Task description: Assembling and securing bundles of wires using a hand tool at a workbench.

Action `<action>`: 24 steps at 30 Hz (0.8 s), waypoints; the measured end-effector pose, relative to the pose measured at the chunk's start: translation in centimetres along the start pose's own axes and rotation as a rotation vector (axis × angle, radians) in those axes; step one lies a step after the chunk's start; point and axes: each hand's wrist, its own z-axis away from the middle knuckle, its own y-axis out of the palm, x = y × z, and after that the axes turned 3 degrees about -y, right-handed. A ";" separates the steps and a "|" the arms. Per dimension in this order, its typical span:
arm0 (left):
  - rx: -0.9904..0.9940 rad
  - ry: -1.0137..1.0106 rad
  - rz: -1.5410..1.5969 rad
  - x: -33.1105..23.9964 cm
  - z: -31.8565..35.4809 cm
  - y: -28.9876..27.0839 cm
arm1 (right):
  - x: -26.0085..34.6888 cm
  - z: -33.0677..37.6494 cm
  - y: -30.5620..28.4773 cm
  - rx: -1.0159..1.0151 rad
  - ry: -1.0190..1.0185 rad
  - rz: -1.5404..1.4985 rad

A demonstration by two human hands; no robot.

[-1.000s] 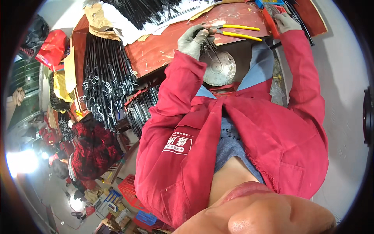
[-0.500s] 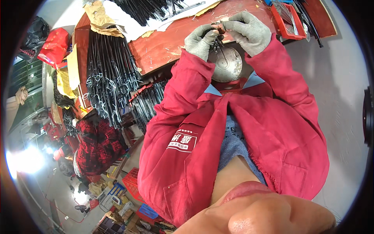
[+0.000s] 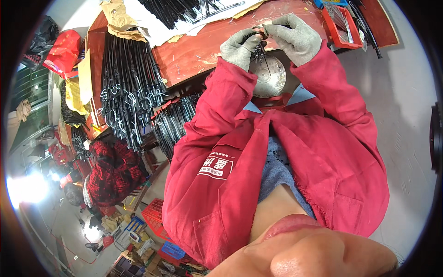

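Both my hands wear grey gloves with bare fingertips and meet close together over the front edge of the red table point(image 3: 198, 51). My left hand point(image 3: 240, 47) pinches the top of a black umbrella frame point(image 3: 259, 52), whose thin dark ribs hang just below the fingers. My right hand point(image 3: 295, 39) is closed at the same spot, its thumb and fingertips pressed together at the frame's top. The small part between the fingertips is too tiny to make out. Behind the hanging ribs, below the table edge, shows a round, worn metal disc point(image 3: 272, 83).
Left of my arms hangs a large bundle of black frames with white strings point(image 3: 131, 87); more frames point(image 3: 175, 122) stand below it. Further black rods point(image 3: 173, 11) lie on the table. A red bin point(image 3: 341, 27) holds thin wires. A person in a checked jacket point(image 3: 113, 173) is at left.
My left hand has shifted slightly to the right. The right hand stays nearly in place, and both still pinch the frame's top.
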 end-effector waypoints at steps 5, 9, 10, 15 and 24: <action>-0.007 0.011 -0.026 0.0 -0.7 0.8 | -0.7 -1.0 -1.4 0.073 -0.191 0.290; -0.074 0.023 -0.059 -1.5 0.6 0.6 | 0.2 -1.3 -0.7 0.082 -0.332 0.339; -0.067 0.022 -0.054 -1.1 1.0 -0.1 | 0.3 -1.0 -0.8 0.119 -0.350 0.332; -0.117 0.187 0.107 2.8 2.0 1.9 | -3.5 2.2 -3.9 0.068 -0.272 0.296; 0.008 0.101 0.127 3.0 0.8 5.0 | 2.3 -0.6 -4.1 0.318 -0.536 0.083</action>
